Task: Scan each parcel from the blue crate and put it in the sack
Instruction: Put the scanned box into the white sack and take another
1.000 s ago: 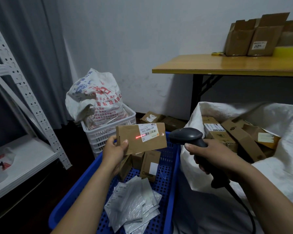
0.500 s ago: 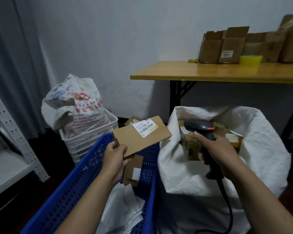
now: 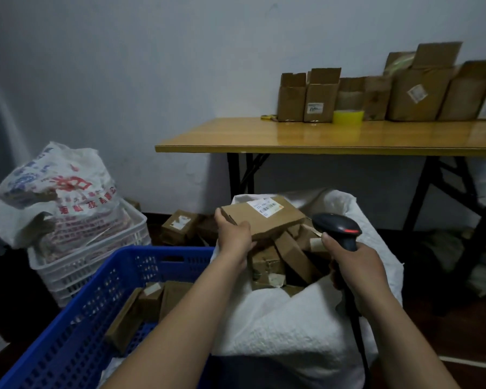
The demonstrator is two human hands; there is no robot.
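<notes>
My left hand [image 3: 233, 234] holds the parcel [image 3: 264, 217] by its near-left corner: thumb on top, the other fingers under it and mostly hidden, so a pinch across the thickness. The parcel sticks out away from my fingers, tilted, over the open mouth of the sack [image 3: 292, 318]. Its label [image 3: 265, 208] faces up on the end far from my thumb. I can't tell whether it touches the boxes [image 3: 292, 256] piled below my knuckles.

Handling guess: flat brown cardboard, stiff, light, since one corner grip carries it level. The matte surface shouldn't slip. It doesn't look fragile, so a short drop onto the pile seems fine. An edge or corner hold works; a wider grip mid-edge would stop it swinging.

My right hand [image 3: 354, 265] is wrapped round the handle of the scanner [image 3: 337, 228], forefinger up by the head, just right of the parcel.

The blue crate [image 3: 68, 332] sits left of my left forearm with more cartons [image 3: 152, 299] inside.
</notes>
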